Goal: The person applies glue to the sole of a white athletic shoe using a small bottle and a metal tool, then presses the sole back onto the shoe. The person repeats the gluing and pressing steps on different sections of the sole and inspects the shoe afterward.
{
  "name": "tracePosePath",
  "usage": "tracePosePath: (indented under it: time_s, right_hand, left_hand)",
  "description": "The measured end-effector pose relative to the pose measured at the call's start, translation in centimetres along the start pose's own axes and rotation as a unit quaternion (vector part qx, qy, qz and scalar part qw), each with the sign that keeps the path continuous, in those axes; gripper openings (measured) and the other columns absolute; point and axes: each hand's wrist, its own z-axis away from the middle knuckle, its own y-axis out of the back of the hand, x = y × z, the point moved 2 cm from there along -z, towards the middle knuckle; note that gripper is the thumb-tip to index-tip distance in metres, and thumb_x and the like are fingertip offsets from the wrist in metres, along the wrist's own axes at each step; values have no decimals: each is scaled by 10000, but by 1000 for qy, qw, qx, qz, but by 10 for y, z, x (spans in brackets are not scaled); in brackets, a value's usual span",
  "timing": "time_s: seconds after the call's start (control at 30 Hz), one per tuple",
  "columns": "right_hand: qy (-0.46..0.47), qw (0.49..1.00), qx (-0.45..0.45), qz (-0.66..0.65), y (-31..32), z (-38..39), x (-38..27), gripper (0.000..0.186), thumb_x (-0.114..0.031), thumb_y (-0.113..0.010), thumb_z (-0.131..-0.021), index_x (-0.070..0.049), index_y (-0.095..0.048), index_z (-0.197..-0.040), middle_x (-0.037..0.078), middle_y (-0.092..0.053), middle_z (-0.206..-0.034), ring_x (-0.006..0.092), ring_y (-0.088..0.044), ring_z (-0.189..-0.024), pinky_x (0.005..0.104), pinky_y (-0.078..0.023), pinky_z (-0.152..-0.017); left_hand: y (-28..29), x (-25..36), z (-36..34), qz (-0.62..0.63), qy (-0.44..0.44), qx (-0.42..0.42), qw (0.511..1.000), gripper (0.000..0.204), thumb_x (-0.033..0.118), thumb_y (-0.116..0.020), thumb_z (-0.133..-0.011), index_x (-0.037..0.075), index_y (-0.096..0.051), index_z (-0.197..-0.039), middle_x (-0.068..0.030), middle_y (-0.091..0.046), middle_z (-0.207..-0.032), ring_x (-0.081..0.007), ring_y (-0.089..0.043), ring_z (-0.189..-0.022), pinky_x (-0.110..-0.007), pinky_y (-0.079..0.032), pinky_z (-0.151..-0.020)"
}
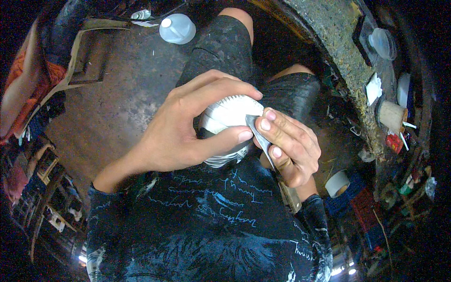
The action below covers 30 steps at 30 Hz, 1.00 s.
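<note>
A rounded white object (228,113) with a finely ridged edge and dark and striped patches lower down sits in front of my chest; its kind I cannot make out. My left hand (188,122) curves around it, fingers over the far side and thumb on the near side. In my right hand (291,145) is a knife (264,140), pinched along its blade. The blade's tip touches or lies very close to the white object's right side. The knife's riveted handle (292,199) runs back along my right wrist, partly hidden.
Beyond my knees a translucent plastic jug (177,29) stands on the dark floor (120,89). A rough ledge (347,61) curves along the right, with a clear plastic container (383,43) and a cup (392,116) beside it. A tape roll (337,183) lies lower right.
</note>
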Motion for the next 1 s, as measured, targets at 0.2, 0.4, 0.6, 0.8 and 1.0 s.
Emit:
tracePosePath:
  time_s: [0.2,0.4,0.6,0.8,1.0]
  right_hand:
    - [9,1000,-17,-1,4,-5,-1,344,92,-646,-867,-92,-364,-794,285,-779,-1109,439,-778,-1023,515,-716,-798]
    - [8,999,-36,-13,8,-3,1,323,97,-655,-803,-85,-389,-787,295,-774,-1126,445,-769,-1056,533,-709,-811]
    - [6,998,-53,-19,14,-2,4,229,52,-685,-709,-68,-492,-730,289,-775,-1149,451,-765,-1068,520,-706,-823]
    - [23,998,-50,-1,15,-2,6,181,3,-716,-680,-66,-559,-737,279,-778,-1151,438,-762,-1083,493,-707,-794]
    - [56,997,-44,-8,14,-5,12,354,0,-725,-701,-106,-389,-731,274,-783,-1142,407,-777,-1031,464,-705,-737]
  left_hand:
    - [-1,2,0,0,-1,3,1000,515,141,-853,-870,20,-676,-1339,-164,-702,-1322,-320,-663,-1274,-435,-514,-1089]
    - [-4,2,0,-3,2,10,1000,513,147,-857,-869,27,-681,-1336,-155,-706,-1308,-311,-671,-1253,-424,-522,-1071]
    - [-6,3,-1,-7,8,11,1000,508,161,-849,-876,31,-682,-1338,-151,-707,-1303,-309,-674,-1246,-421,-523,-1064]
    - [-6,5,-2,-8,13,10,1000,492,171,-839,-889,34,-684,-1335,-146,-710,-1297,-308,-674,-1244,-420,-522,-1066]
    - [-8,5,-1,-9,15,10,1000,494,176,-839,-894,37,-683,-1342,-145,-708,-1297,-305,-675,-1238,-417,-518,-1070]
